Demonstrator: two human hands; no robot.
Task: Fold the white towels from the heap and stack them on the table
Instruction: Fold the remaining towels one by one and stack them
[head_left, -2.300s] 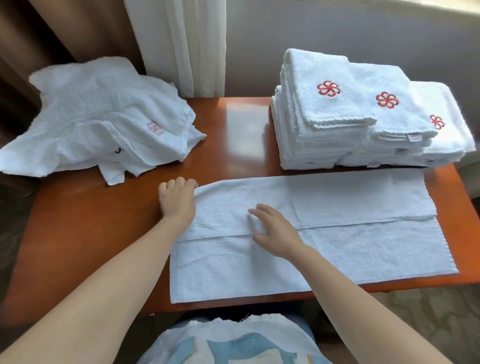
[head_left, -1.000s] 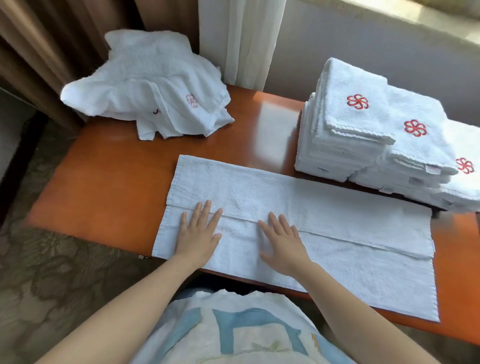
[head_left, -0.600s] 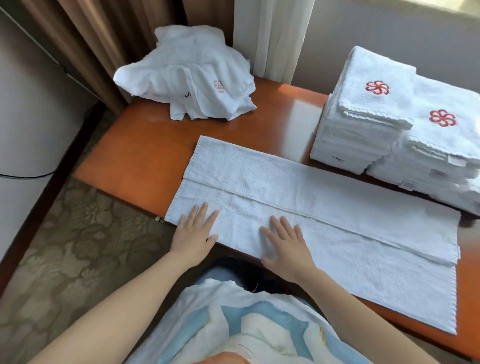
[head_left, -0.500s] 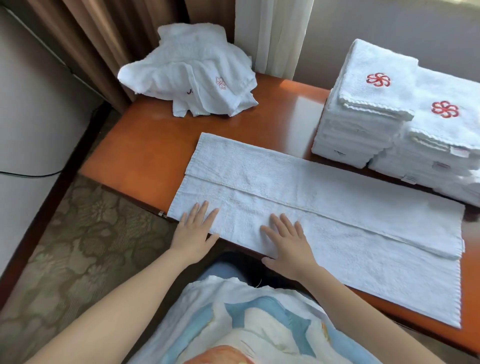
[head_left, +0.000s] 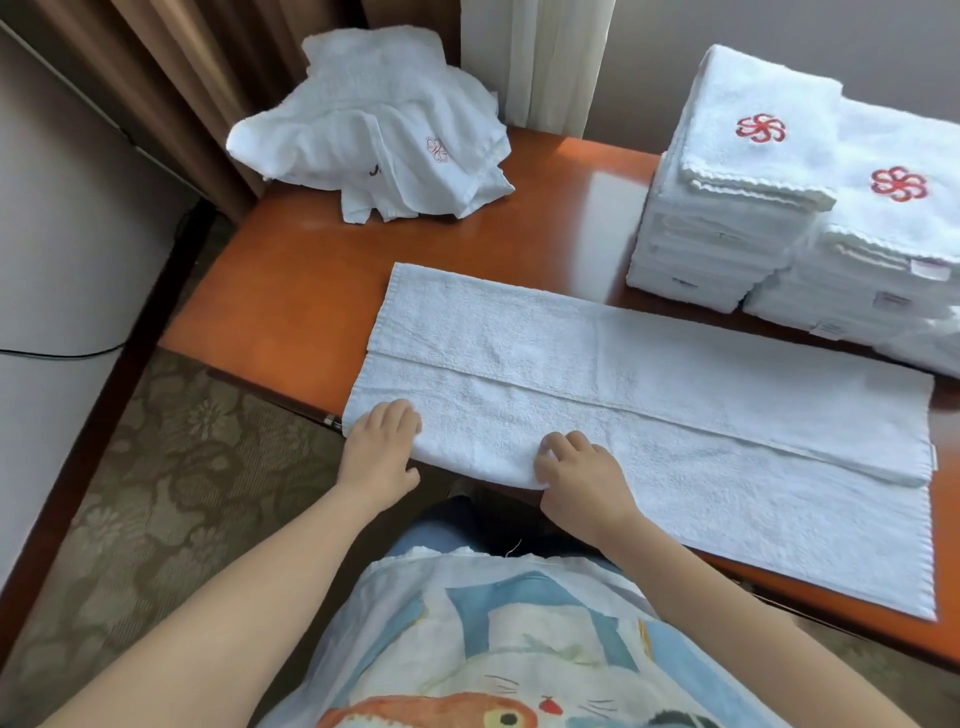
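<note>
A change of grip is recorded. Against the view of half a second earlier, in which both hands lie flat with straight fingers on the near flap of the towel, the fingers are now curled. The near left corner, at 7 o'clock of the cloth, is gripped by the left hand, with the thumb below the hem. The near hem toward 6 o'clock is pinched by the right hand, and a small ridge of cloth is bunched under its fingertips. Smoothing is judged complete, and the near flap is judged ready to be lifted toward 12 o'clock for the second lengthwise fold.

The towel is spread lengthwise across the table. Its far long edge is already folded to the middle, and part of its near strip overhangs the front edge.

The unfolded heap is found at 11 o'clock, well apart from the towel, so further towels are judged outstanding. Finished stacks, with red emblems uppermost, are placed at 2 o'clock, just beyond the far fold at its right end. They are judged no obstacle to a fold that ends at the middle. A curtain hangs behind the heap, and a cable is seen at 9 o'clock.
</note>
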